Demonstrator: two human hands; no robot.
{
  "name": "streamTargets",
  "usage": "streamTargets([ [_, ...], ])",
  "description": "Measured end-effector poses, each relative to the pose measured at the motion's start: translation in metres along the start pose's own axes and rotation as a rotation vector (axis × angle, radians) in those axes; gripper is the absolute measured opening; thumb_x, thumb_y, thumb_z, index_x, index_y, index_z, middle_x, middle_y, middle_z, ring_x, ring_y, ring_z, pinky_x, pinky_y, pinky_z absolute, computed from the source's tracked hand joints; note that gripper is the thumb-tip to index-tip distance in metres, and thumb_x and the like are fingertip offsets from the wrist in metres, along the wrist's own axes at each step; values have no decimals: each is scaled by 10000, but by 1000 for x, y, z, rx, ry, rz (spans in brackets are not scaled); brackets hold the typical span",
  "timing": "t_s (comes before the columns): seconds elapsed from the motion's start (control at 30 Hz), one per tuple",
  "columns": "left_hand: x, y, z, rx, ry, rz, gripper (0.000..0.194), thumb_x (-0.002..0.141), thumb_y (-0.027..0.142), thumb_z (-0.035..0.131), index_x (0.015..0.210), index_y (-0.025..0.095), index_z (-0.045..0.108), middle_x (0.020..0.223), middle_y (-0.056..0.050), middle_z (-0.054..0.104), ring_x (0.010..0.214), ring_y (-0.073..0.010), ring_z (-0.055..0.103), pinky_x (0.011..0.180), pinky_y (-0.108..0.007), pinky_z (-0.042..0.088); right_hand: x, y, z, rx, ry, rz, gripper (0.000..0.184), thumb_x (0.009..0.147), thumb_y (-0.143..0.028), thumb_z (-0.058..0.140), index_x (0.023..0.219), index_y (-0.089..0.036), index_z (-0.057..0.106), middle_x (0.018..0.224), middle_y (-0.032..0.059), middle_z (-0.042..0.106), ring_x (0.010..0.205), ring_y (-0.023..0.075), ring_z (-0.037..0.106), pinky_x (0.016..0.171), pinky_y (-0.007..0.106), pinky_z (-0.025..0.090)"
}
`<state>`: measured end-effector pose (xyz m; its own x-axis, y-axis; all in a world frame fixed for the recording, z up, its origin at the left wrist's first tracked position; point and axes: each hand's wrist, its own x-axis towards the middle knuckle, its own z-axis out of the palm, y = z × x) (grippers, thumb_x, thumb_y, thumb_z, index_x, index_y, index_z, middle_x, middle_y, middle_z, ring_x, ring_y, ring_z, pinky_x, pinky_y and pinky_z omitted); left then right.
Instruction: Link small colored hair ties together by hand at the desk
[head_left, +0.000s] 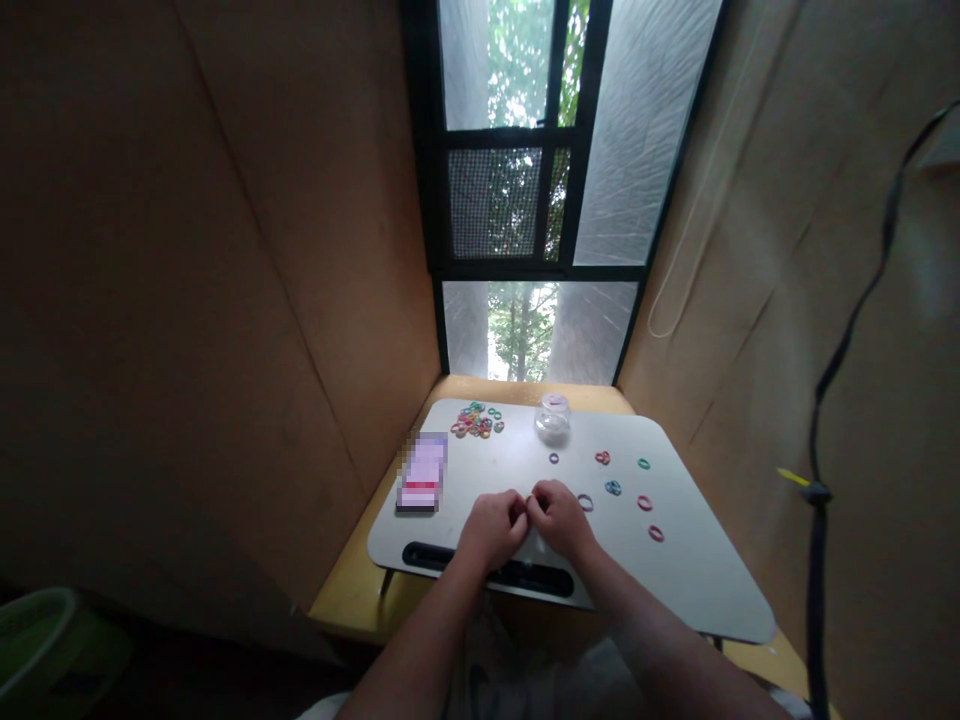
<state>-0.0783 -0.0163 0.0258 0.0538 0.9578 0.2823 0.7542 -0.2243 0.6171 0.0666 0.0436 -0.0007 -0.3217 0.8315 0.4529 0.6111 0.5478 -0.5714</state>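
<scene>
My left hand (496,528) and my right hand (559,518) meet over the front middle of the white lap table (495,470). Both are closed, with thumbs and fingertips pinched together. A tiny orange-red bit shows between the fingertips, too small to name. Right beside my right hand lies a pale purple hair tie (585,503). A small dark purple hair tie (553,458) sits just beyond the hands. Farther right are a red cluster (602,458), a blue cluster (613,488), a green hair tie (643,464) and two pinkish-red ones (645,503).
A pile of colourful hair ties (474,422) lies at the table's back left. Near the left edge is a phone (424,472) with a blurred screen. A clear jar (553,420) stands at the back. A black strap (817,520) hangs on the right.
</scene>
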Motion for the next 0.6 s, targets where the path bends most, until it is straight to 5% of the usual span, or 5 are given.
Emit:
streamTargets([
  [0.6,-2,-5,2,-19,7,4,141,821,269,544,782,198,660,710,-15,665,655,-145,564,636,-260,352,0,-2,0,-16,7,-7,184,775,-214,496,593,-198,477,605,-14,495,635,141,455,600,244,317],
])
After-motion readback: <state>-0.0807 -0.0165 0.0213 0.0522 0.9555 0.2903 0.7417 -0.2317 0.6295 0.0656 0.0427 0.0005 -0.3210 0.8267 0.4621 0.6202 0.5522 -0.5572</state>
